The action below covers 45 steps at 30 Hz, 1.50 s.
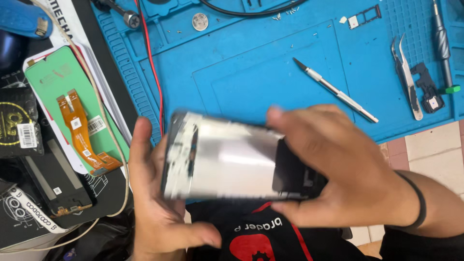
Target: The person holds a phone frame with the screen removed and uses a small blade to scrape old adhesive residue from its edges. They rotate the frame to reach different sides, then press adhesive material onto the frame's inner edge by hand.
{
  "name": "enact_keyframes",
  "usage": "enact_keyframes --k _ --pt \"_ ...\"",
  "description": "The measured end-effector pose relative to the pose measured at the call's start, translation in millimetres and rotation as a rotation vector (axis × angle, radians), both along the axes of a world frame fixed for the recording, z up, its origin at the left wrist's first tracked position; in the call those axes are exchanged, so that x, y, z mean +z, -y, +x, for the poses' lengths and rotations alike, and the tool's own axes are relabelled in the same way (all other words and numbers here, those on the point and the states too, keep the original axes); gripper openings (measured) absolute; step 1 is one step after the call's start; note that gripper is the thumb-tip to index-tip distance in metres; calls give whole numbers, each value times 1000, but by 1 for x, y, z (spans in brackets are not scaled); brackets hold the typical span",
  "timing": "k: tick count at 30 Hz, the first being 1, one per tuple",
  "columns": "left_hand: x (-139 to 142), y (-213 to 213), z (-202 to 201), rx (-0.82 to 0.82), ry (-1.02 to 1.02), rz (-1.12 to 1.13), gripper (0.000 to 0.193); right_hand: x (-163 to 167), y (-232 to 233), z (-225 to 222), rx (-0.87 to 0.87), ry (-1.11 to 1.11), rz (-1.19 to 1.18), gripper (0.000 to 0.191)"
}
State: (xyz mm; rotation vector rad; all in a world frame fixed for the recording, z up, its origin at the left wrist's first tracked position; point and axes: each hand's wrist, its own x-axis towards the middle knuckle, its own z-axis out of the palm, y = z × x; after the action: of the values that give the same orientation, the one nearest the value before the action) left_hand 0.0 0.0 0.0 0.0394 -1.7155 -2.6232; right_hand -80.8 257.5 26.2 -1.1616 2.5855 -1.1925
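I hold an opened phone frame point(232, 157), silvery inside with a black part at its right end, blurred by motion, above the near edge of the blue repair mat point(251, 77). My left hand point(157, 212) cups its left end from below. My right hand point(338, 169), with a black band on the wrist, grips its right end, fingers over the black part.
On the mat lie a craft knife point(336, 91), tweezers point(408, 79), a screwdriver point(442, 41), a SIM tray point(365, 17), a coin cell point(199, 21) and a small black part point(427, 87). A green replacement screen with orange flex cable point(72, 111) lies at left, beside red and black wires point(153, 72).
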Motion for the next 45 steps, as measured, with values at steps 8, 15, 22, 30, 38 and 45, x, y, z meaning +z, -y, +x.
enact_keyframes --k 8,15,22,30,38,45 --pt "-8 0 21 142 -383 -596 108 7 27 -4 156 -205 -22 76" --pt "-44 -11 11 348 -729 -1220 90 14 3 -28 -21 -305 171 78" --pt "-73 -15 15 249 -888 -1286 79 5 -20 -38 -204 -312 366 52" --pt "-87 -13 21 325 -893 -1367 76 -24 -30 -38 -302 -405 496 31" --pt "-85 -12 24 279 -855 -1381 75 -25 -22 -43 -245 -420 469 16" --pt "-77 -15 20 199 -760 -1257 71 -5 11 -36 -263 -254 404 15"
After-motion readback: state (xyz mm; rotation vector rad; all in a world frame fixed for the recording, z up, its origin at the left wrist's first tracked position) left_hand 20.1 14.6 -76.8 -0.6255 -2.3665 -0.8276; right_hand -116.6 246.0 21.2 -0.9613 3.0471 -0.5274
